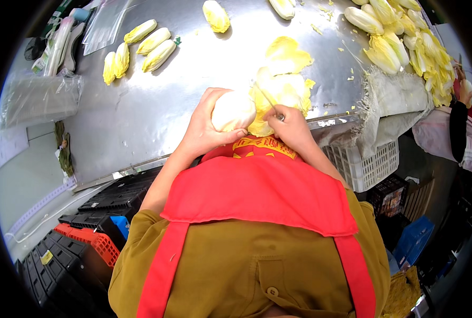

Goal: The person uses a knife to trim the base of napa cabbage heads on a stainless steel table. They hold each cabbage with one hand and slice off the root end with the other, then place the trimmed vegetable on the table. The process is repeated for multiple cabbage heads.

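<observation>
My left hand (209,123) is wrapped around a pale napa cabbage (234,111), held at the near edge of the metal table (112,115). In my right hand (289,123) is a knife (265,94), its blade pointing up and left, just right of the cabbage. Loose yellow cabbage leaves (287,55) lie beyond and beneath the knife. Farther off, single small cabbages rest on the metal, one of them (216,16) at the top middle. More small cabbages (156,55) lie grouped at the upper left.
Many cabbages (387,47) are heaped at the upper right beside a woven sack (395,95). Plastic bags (41,99) lie at the left. A white crate (365,167) stands under the table's right side, black crates (61,270) at lower left. Another person's hand (465,93) shows far right.
</observation>
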A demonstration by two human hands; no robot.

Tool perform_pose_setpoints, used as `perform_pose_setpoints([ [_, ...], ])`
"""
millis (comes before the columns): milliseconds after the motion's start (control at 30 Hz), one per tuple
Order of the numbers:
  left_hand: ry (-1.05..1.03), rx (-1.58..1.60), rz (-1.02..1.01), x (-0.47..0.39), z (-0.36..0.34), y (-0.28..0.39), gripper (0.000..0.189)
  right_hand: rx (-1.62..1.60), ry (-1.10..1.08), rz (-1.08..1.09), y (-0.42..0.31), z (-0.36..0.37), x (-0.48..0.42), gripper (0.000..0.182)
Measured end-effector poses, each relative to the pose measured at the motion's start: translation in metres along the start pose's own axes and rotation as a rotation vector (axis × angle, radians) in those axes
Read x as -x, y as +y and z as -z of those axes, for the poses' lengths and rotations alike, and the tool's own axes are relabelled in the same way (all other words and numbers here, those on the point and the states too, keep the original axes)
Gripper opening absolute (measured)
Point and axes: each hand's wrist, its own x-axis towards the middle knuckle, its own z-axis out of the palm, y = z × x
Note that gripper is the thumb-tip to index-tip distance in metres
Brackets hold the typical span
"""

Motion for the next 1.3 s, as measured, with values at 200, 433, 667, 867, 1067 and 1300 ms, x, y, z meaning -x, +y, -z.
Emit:
perform_pose_setpoints([
  [200, -0.098, 0.036, -0.063, -0.003, -0.008, -0.008, 0.072, -0.710, -0.144, 0.097, -0.038, 0.005, 0.002, 0.036],
  [433, 0.040, 0.306, 0.105, 0.005, -0.031, -0.028, 0.067, -0.919, -0.210, -0.108, -0.025, 0.001, -0.012, 0.031],
  [667, 0.125, 0.177, 0.058, 0.007, -0.036, -0.033, 0.064, -0.839, -0.225, -0.192, -0.017, -0.003, -0.014, 0.024],
  [867, 0.231, 0.548, 0.175, -0.007, -0.010, -0.040, 0.076, -0.511, -0.002, -0.109, -0.031, -0.001, -0.012, 0.019],
  [1067, 0.092, 0.862, 0.370, -0.013, 0.002, -0.034, 0.093, 0.156, 0.370, 0.238, -0.023, 0.011, -0.017, 0.032],
  [1300, -0.070, 0.650, 0.149, -0.008, -0.007, -0.012, 0.080, -0.744, -0.164, 0.066, -0.053, 0.012, -0.005, 0.034],
])
